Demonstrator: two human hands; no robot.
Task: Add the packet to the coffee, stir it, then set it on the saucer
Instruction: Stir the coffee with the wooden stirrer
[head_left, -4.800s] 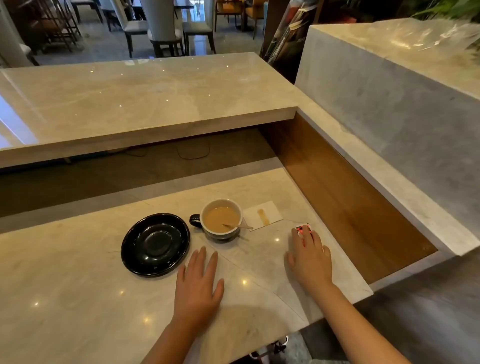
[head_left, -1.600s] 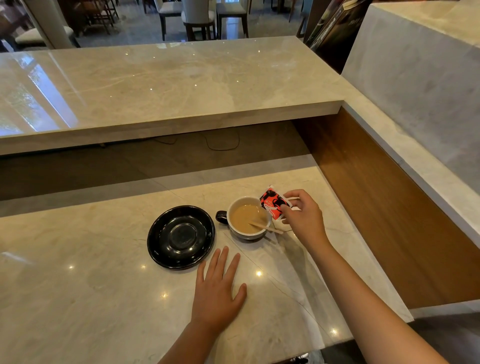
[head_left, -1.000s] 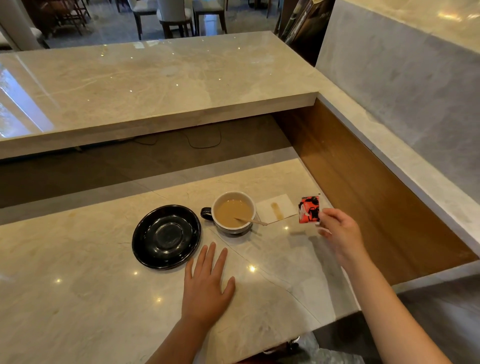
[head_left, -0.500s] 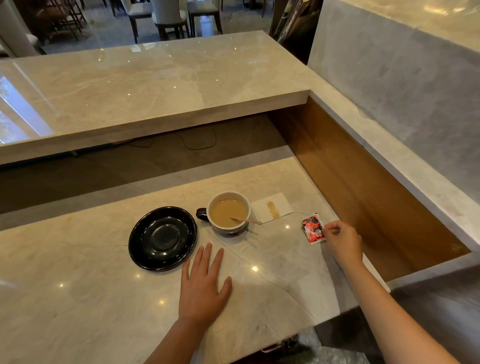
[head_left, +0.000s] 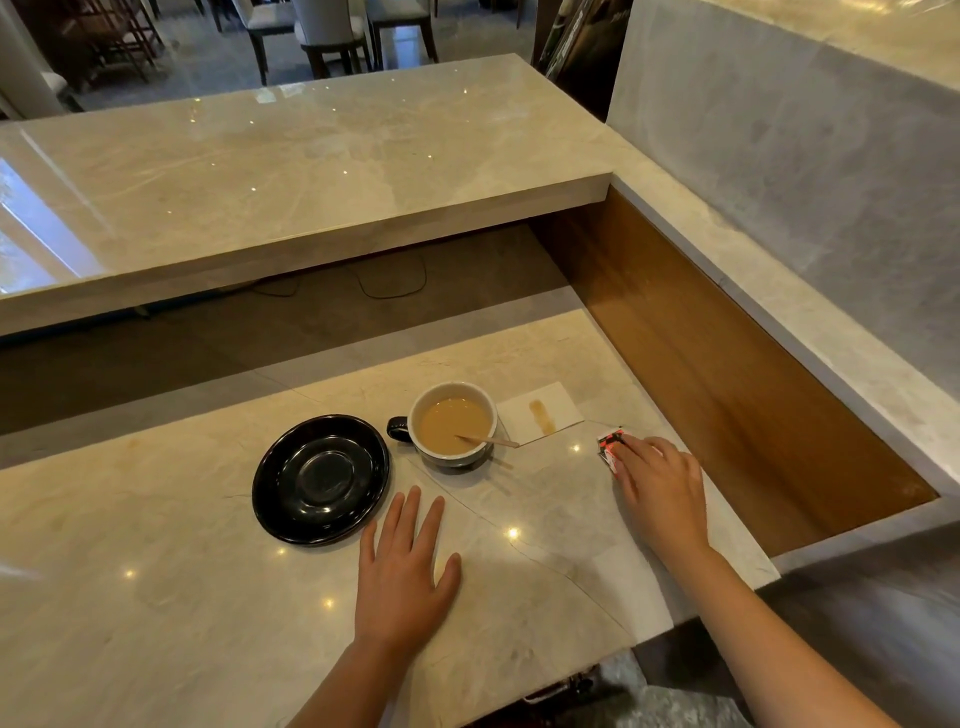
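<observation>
Resting palm-down on the marble counter (head_left: 156, 597), the left hand (head_left: 402, 577) lies flat with fingers spread and grasps nothing. Its fingertips point toward the gap between the saucer and the cup, near both but touching neither.

The right hand (head_left: 660, 493) lies palm-down near the counter's right edge, fingers extended and relaxed. Its fingertips cover the near part of the packet (head_left: 609, 441); whether they press on it or merely rest above it cannot be told. No pinch or closed grasp is visible.

The packet is small, red and black with white edging, and lies flat on the counter. It sits to the right of the cup and well apart from it, just beside the near right corner of the napkin (head_left: 540, 415). Only its far portion shows beyond the fingertips.

The cup (head_left: 452, 423) stands upright on the counter between the two hands, further from the person. It holds light brown coffee, and its dark handle points left toward the saucer. A wooden stirrer (head_left: 491, 441) leans in the cup, its upper end projecting over the right rim toward the napkin.

The white napkin lies flat just right of the cup and carries a brown stain.

The black saucer (head_left: 321, 480) sits just left of the cup, apart from it, with nothing on it.
</observation>
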